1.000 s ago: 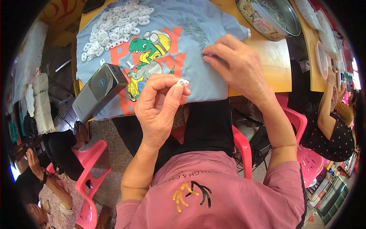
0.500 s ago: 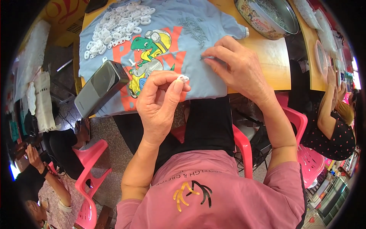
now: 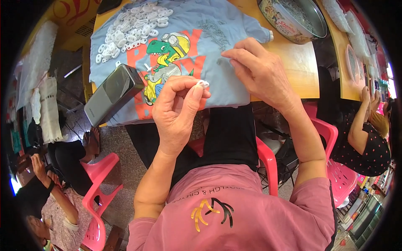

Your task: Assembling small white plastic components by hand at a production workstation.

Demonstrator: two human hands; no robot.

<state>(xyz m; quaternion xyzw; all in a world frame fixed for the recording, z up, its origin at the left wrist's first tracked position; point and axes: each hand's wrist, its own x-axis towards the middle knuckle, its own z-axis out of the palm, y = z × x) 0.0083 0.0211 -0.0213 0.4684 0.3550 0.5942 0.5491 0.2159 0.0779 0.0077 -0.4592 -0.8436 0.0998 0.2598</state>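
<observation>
My left hand (image 3: 178,108) is closed, with thumb and index finger pinching a small white plastic piece with holes (image 3: 203,84) near the table's front edge. Further right, my right hand (image 3: 264,69) hovers low over a blue-grey T-shirt (image 3: 228,90), its thumb and bent index fingertip a little apart with nothing visible between them. Close to those fingertips lie a few tiny screw-like metal pieces (image 3: 219,61). Beyond them spreads a loose pile of similar metal pieces (image 3: 213,33). At the shirt's far left is a heap of white plastic pieces (image 3: 136,27).
A grey power bank (image 3: 113,94) rests on the shirt's left edge. At the far right of the yellow table (image 3: 299,71) stands a round tin (image 3: 289,21) holding more small metal pieces. Other people sit on either side, near pink plastic chairs (image 3: 98,201).
My right fingertips have shifted slightly away from the few metal pieces, toward the larger metal pile. My left hand keeps its pinch on the white piece, almost unmoved.
</observation>
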